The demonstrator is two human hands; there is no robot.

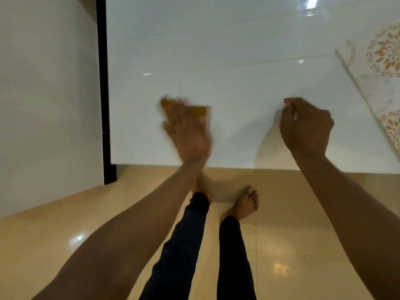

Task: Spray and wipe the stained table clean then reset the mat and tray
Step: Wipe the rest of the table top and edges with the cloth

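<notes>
The glossy white table (238, 61) fills the upper part of the head view. My left hand (188, 128) lies flat and blurred on an orange-yellow cloth (200, 111), pressing it against the tabletop near the front edge. My right hand (305, 126) rests on the table to the right, its fingers curled; I cannot tell whether anything is in it. A cream mat with a gold floral pattern (381, 68) lies askew at the table's right edge. No spray bottle or tray is in view.
A black table leg or frame (104, 83) runs along the table's left side, with a white wall (47, 94) beyond it. Below the table's front edge is a beige tiled floor (292, 213) with my bare feet (244, 202) on it.
</notes>
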